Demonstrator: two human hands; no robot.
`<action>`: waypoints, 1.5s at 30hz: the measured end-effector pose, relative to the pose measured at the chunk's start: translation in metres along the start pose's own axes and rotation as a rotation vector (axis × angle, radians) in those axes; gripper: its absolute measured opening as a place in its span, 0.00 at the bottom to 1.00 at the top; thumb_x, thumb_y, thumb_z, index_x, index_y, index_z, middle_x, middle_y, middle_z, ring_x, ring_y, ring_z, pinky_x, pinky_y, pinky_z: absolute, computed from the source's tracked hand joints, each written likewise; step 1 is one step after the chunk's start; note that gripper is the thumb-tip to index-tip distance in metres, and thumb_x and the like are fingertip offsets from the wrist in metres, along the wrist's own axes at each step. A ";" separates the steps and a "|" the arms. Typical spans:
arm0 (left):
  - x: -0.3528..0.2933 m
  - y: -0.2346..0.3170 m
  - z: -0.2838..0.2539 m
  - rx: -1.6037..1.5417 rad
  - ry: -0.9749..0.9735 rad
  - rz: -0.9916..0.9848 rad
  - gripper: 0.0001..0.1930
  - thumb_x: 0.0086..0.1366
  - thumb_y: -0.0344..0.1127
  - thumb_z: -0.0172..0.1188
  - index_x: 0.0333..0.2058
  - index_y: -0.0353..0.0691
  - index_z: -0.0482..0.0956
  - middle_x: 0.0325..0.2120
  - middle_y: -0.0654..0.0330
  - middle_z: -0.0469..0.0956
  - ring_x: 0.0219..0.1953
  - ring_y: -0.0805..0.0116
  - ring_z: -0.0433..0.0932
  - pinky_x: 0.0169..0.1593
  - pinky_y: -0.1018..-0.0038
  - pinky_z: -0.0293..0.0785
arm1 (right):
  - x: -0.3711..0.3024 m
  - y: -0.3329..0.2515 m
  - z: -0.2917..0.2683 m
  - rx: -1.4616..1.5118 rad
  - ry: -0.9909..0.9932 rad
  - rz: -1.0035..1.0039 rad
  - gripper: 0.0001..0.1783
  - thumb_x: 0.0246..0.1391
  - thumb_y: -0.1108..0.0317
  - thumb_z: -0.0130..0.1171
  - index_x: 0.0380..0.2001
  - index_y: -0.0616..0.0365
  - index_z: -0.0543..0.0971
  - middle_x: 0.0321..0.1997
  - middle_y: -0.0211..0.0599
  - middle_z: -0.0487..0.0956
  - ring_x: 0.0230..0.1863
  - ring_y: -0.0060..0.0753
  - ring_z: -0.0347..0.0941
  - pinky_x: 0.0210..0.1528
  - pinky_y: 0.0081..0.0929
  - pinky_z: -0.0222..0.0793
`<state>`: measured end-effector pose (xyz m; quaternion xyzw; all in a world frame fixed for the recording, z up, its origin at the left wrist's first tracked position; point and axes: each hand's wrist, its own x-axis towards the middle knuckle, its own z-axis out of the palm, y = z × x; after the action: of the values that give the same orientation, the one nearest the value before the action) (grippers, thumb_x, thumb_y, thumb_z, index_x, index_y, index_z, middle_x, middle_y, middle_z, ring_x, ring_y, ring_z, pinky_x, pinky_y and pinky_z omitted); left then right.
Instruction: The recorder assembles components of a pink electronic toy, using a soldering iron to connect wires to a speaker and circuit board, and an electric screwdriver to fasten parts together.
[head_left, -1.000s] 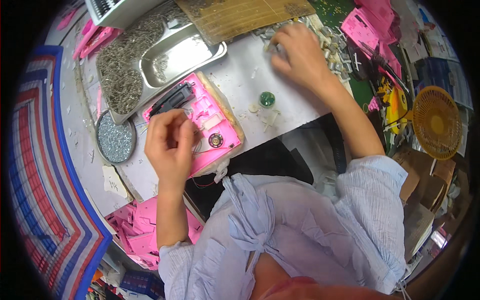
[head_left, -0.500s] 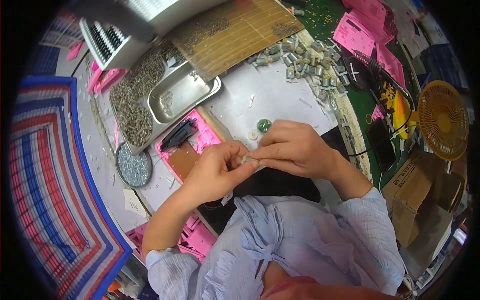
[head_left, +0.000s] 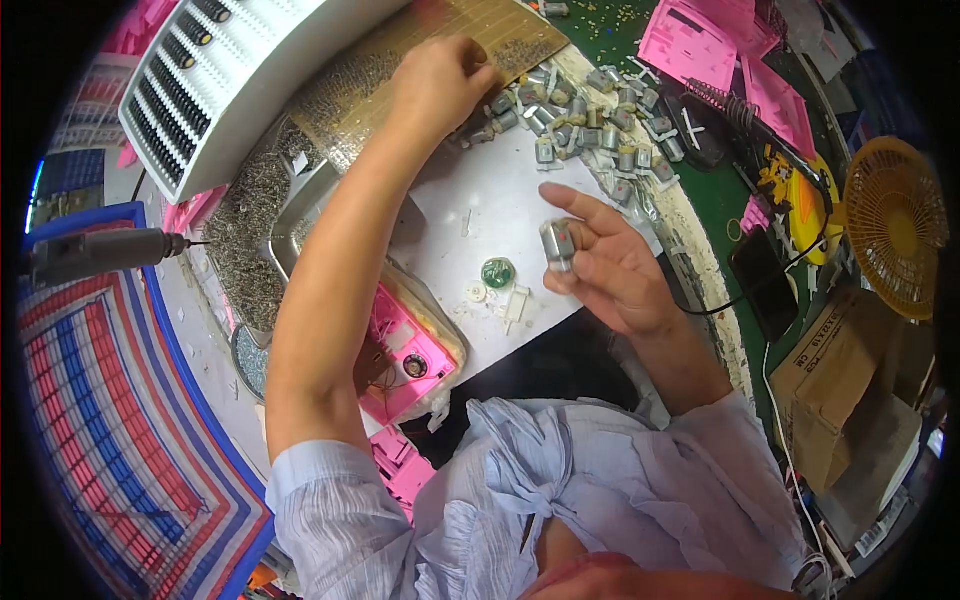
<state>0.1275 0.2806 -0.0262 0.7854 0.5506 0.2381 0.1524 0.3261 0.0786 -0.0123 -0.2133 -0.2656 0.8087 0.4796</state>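
Observation:
My right hand [head_left: 625,275] holds a small silver motor [head_left: 557,247] between thumb and fingers, raised over the white work surface [head_left: 440,225], with the index finger stretched out. At the far side my left hand [head_left: 437,88] reaches over the brown board [head_left: 380,75] with its fingers curled together; whatever is at their tips is too small or hidden to make out. Below the motor lie a round green piece [head_left: 497,272], a white gear-like disc [head_left: 476,292] and a white plastic part [head_left: 517,305]. A pink housing [head_left: 410,350] with a round dark part sits by my left forearm.
Several motors [head_left: 600,130] lie heaped at the far right. A metal tray [head_left: 290,228] and many small metal pieces [head_left: 240,210] are at left, beneath a hanging electric screwdriver [head_left: 110,255]. A white rack [head_left: 240,80] stands behind. A yellow fan [head_left: 895,240] is at right.
My hands have parted. The left has gone far forward to the brown board; the right has shifted up slightly and now shows a motor. The white plastic part now lies near the green piece.

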 end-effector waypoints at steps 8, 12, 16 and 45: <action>0.012 0.000 0.030 0.198 0.084 0.008 0.11 0.61 0.44 0.69 0.38 0.46 0.88 0.34 0.57 0.87 0.37 0.56 0.86 0.44 0.59 0.78 | -0.004 -0.005 -0.007 -1.180 0.156 -0.432 0.34 0.57 0.82 0.61 0.68 0.63 0.69 0.30 0.32 0.74 0.31 0.25 0.70 0.37 0.23 0.70; 0.013 0.020 0.018 0.089 -0.014 -0.181 0.11 0.59 0.44 0.68 0.35 0.45 0.88 0.35 0.52 0.87 0.42 0.51 0.85 0.54 0.45 0.71 | -0.003 -0.003 -0.005 -1.265 0.115 -0.440 0.36 0.55 0.82 0.63 0.68 0.62 0.69 0.31 0.35 0.76 0.31 0.29 0.71 0.36 0.25 0.71; 0.010 0.022 0.021 0.155 0.048 -0.168 0.10 0.60 0.42 0.64 0.34 0.45 0.88 0.34 0.52 0.87 0.41 0.50 0.85 0.51 0.44 0.71 | -0.004 0.001 -0.004 -1.141 0.109 -0.342 0.34 0.57 0.81 0.62 0.68 0.64 0.68 0.31 0.31 0.74 0.32 0.23 0.69 0.39 0.22 0.69; -0.282 0.044 -0.130 -0.809 0.200 -0.432 0.07 0.61 0.19 0.66 0.39 0.31 0.83 0.35 0.58 0.84 0.35 0.73 0.81 0.40 0.79 0.76 | 0.025 0.016 0.007 -1.790 -0.265 -0.206 0.17 0.56 0.73 0.59 0.50 0.57 0.79 0.35 0.43 0.81 0.39 0.48 0.78 0.44 0.42 0.74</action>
<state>0.0126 -0.0016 0.0467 0.5037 0.5762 0.4709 0.4388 0.2996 0.0932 -0.0191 -0.3863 -0.8649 0.2716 0.1704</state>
